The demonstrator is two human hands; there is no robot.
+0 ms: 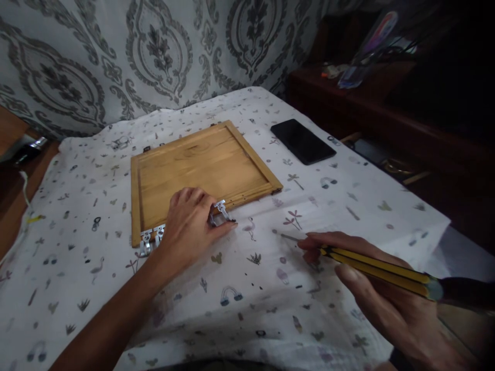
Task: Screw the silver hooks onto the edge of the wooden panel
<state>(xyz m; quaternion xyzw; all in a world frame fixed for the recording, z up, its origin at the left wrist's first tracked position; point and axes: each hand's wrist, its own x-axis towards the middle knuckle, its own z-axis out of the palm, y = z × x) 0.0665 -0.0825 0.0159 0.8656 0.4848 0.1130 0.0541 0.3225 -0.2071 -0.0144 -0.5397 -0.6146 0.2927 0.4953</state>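
A framed wooden panel (193, 159) lies flat on the patterned cloth. My left hand (191, 214) rests over its near edge, fingers and thumb closed around a silver metal hinge (220, 214). Left of that hand, more metal hinges (150, 239) sit at the panel's near left corner, partly hidden by my wrist. My right hand (379, 288) grips a screwdriver (381, 268) with a yellow and black handle. Its thin shaft points left toward the panel, the tip apart from the hinge and above the cloth. Small dark holes show along the panel's near edge.
A black phone (302, 141) lies on the cloth to the right of the panel. Beyond the cloth's right edge stands dark red furniture (386, 111) with a clear plastic item (358, 67) on it. Patterned grey fabric (158, 56) rises behind. A white cable (25, 190) hangs at far left.
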